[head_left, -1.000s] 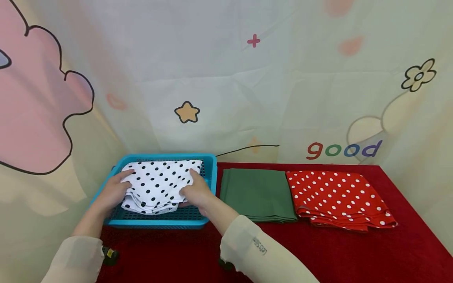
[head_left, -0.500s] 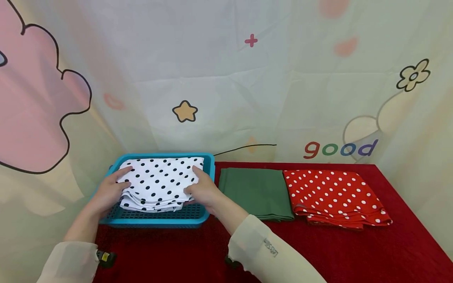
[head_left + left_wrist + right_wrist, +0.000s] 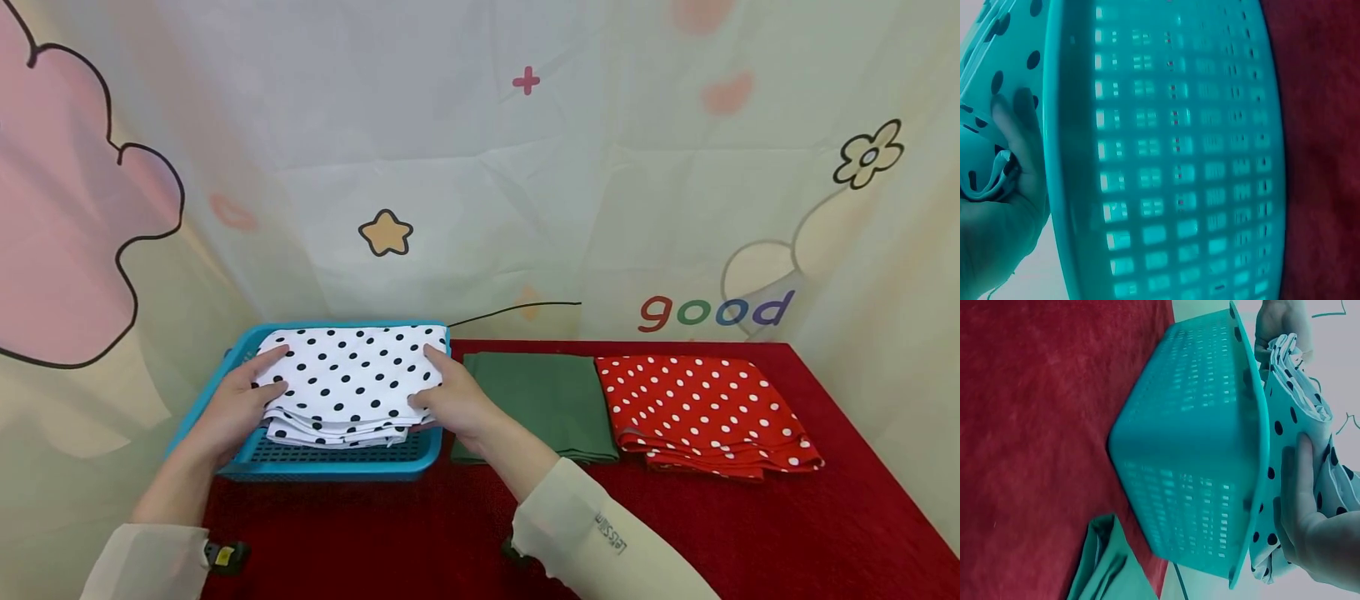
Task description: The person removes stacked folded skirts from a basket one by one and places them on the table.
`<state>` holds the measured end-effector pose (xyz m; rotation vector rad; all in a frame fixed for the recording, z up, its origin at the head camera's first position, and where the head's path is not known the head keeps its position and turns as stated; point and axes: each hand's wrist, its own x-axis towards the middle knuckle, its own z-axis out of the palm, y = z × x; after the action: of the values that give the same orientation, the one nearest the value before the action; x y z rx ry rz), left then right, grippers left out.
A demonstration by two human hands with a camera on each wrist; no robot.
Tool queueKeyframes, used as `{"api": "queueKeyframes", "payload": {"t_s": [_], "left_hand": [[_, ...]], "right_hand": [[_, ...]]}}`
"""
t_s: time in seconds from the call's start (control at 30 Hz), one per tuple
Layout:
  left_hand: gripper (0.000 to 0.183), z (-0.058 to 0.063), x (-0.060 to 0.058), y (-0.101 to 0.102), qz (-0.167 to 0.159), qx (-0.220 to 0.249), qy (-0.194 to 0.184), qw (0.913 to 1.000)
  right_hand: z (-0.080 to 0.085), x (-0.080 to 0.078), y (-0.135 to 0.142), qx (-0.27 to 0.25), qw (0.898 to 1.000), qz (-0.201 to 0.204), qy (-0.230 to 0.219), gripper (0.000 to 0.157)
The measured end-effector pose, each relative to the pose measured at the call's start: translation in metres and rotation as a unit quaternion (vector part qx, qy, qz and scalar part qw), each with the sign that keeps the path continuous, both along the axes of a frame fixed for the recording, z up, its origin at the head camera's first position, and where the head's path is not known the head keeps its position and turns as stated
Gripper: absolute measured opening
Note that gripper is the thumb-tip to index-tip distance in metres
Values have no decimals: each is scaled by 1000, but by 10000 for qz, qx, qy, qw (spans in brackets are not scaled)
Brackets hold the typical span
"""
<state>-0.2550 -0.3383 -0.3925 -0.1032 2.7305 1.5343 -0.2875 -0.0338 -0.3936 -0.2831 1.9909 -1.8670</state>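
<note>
A folded white cloth with black polka dots (image 3: 352, 375) is held level at the top of a blue plastic basket (image 3: 330, 477). Its left end is gripped by my left hand (image 3: 243, 404), thumb on top and the other fingers underneath. My right hand (image 3: 457, 400) grips the right end in the same way. The right wrist view has the cloth (image 3: 1300, 419) raised above the basket's rim (image 3: 1261, 444), with fingers spread under its lower face. In the left wrist view, my left hand (image 3: 1019, 162) shows beside the basket wall (image 3: 1147, 150), holding the cloth's layered edge.
A folded green cloth (image 3: 536, 404) lies on the dark red table cover (image 3: 360, 542) to the right of the basket. Beyond it lies a folded red cloth with white dots (image 3: 705, 408). A printed curtain (image 3: 465, 167) hangs behind the table.
Both hands have lifted the dotted white cloth out of the basket's inside to rim height and above, and shifted it slightly right. The head view has turned a little. The other cloths lie unchanged.
</note>
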Motion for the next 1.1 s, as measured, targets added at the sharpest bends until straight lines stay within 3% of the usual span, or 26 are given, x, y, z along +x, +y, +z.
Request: {"api": "queueKeyframes", "payload": {"t_s": [0.67,0.93,1.1], "left_hand": [[73,2,10,48,-353,191,39,9992],[77,9,21,73,-746,376,268,9961],[81,8,27,86,-923,697,222,9930]], "right_hand": [[6,14,64,42,9996,26,282,82],[8,21,100,352,9988,51,328,81],[10,27,118,476,9984,12,315,83]]}}
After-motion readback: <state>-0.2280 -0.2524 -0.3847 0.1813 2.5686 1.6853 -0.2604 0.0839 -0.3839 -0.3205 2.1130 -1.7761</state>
